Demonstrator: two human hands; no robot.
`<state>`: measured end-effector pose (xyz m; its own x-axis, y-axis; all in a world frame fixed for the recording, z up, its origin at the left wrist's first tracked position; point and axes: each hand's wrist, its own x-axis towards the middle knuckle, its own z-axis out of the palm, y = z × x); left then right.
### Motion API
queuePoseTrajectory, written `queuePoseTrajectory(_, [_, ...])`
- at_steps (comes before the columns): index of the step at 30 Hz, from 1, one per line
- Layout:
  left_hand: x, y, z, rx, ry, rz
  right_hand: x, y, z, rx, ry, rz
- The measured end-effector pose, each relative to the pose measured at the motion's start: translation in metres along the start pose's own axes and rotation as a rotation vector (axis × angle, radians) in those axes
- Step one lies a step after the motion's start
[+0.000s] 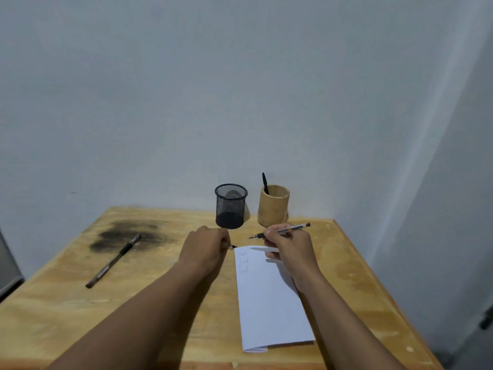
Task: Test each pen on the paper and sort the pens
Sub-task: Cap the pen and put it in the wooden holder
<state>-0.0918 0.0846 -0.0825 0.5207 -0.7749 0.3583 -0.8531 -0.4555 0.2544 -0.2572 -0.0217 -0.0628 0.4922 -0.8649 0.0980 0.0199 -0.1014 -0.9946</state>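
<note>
My right hand (289,245) grips a clear pen (289,229) with a dark red end, its uncapped tip pointing left above the top of the folded white paper (269,303). Faint scribbles mark the paper's top left corner. My left hand (205,245) is closed around a small dark piece, apparently a pen cap (233,247), just left of the paper's top edge. A black mesh cup (230,206) stands empty behind my hands. Beside it a bamboo cup (273,206) holds one black pen (265,183). Another pen (113,260) lies on the table at the left.
The wooden table (80,316) has a black scorch-like stain (128,233) at the far left, under the lying pen's end. Pale walls close in behind and to the right of the table. The table's right edge runs diagonally near the paper.
</note>
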Motion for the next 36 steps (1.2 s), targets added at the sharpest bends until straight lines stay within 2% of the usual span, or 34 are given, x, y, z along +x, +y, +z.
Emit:
queuePoseTrajectory(2, [-0.003, -0.003, -0.003, -0.032, 0.009, 0.01, -0.003, -0.002, 0.001, 0.035, -0.014, 0.014])
queuePoseTrajectory(6, [-0.003, 0.003, -0.013, -0.298, 0.101, 0.019, -0.006, -0.007, 0.003, 0.102, -0.038, 0.029])
queuePoseTrajectory(9, [0.003, 0.014, -0.028, -0.316, 0.121, 0.129, -0.006, -0.011, 0.001, 0.196, -0.049, 0.04])
queuePoseTrajectory(12, [0.005, 0.022, -0.038, -0.369, 0.116, 0.156, -0.005, -0.016, -0.002, 0.239, -0.057, 0.04])
queuePoseTrajectory(18, [0.005, 0.031, -0.047, -0.513, 0.092, 0.137, -0.007, -0.03, -0.013, 0.315, -0.016, 0.007])
queuePoseTrajectory(26, [0.006, 0.054, -0.057, -0.816, -0.012, 0.07, -0.013, -0.038, -0.019, 0.296, -0.08, 0.011])
queuePoseTrajectory(31, [0.012, 0.053, -0.067, -0.85, 0.033, -0.003, -0.01, -0.046, -0.025, 0.365, 0.01, -0.009])
queuePoseTrajectory(36, [0.008, 0.047, -0.066, -0.899, -0.014, -0.017, -0.009, -0.048, -0.025, 0.421, -0.001, -0.003])
